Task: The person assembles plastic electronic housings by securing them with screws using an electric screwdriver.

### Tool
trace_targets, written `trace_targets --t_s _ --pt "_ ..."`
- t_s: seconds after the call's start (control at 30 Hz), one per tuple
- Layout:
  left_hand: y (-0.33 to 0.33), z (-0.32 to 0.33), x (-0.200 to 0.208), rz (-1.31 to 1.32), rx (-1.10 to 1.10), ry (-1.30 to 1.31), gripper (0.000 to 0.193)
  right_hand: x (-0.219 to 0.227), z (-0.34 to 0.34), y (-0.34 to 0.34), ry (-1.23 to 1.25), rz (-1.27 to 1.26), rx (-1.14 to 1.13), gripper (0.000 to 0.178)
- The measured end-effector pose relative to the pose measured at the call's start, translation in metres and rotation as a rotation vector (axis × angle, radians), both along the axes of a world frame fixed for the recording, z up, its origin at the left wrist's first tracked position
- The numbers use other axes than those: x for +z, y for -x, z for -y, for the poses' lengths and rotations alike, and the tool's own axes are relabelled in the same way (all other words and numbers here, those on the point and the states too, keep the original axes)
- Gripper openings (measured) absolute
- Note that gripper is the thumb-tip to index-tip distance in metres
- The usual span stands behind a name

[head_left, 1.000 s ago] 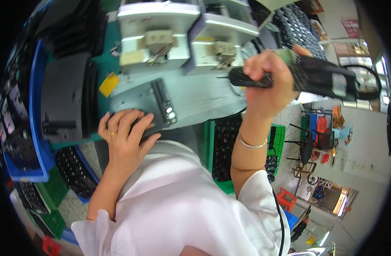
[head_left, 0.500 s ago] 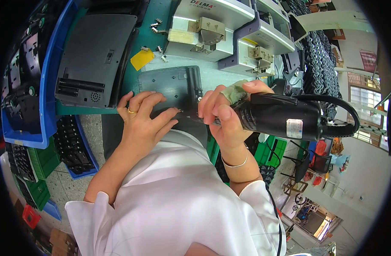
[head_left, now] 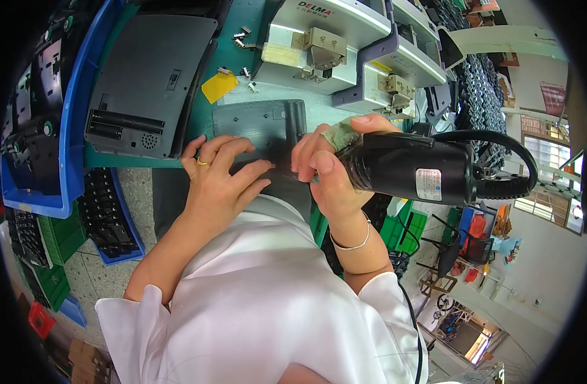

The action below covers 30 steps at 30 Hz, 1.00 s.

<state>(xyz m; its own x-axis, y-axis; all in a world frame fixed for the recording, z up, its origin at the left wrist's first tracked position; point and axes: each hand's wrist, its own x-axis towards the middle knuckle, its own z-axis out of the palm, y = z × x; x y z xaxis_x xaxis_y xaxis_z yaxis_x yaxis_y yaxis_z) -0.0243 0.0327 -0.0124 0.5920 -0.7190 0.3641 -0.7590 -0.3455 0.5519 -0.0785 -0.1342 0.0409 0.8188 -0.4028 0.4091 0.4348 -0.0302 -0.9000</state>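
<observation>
Head view — right hand (head_left: pixel 335 169) wrapped around a black power tool (head_left: pixel 405 168), left hand (head_left: pixel 220 176) half open, fingertips on a dark panel (head_left: pixel 252 125).
That panel lies at the table's near edge; leftward, a blue bin (head_left: pixel 72 137) holds black plastic parts (head_left: pixel 36 153) — lower down, a blue tray (head_left: pixel 122 258) holds dark pieces (head_left: pixel 108 214).

Dark grey panel (head_left: pixel 248 120), flat and thin-looking, lying just above mid-frame, near edge partly covered by the left hand (head_left: pixel 218 174); black power tool (head_left: pixel 405 168), thick-bodied, pale-labelled, gripped in the right hand (head_left: pixel 335 184) right of centre, near level, tip hidden behind fingers.
</observation>
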Motion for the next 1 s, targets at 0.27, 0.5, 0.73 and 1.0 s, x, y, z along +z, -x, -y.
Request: trace_targets --t_s 0.27,0.5,0.73,1.0 --pt "-0.002 0.001 0.001 -0.069 0.002 0.034 0.024 -0.005 -0.007 0.000 0.032 0.015 0.022 0.042" --pt "-0.001 0.007 0.004 -0.064 -0.033 0.051 0.024 -0.007 -0.008 0.007 0.193 0.025 -0.023 0.043" --pt "0.001 0.008 0.007 -0.008 -0.017 0.006 0.031 0.000 -0.013 0.018 0.114 -0.093 -0.069 0.045" --pt "0.004 0.014 0.010 0.007 0.003 -0.014 0.034 0.008 -0.005 0.010 0.337 -0.121 -0.127 0.037"
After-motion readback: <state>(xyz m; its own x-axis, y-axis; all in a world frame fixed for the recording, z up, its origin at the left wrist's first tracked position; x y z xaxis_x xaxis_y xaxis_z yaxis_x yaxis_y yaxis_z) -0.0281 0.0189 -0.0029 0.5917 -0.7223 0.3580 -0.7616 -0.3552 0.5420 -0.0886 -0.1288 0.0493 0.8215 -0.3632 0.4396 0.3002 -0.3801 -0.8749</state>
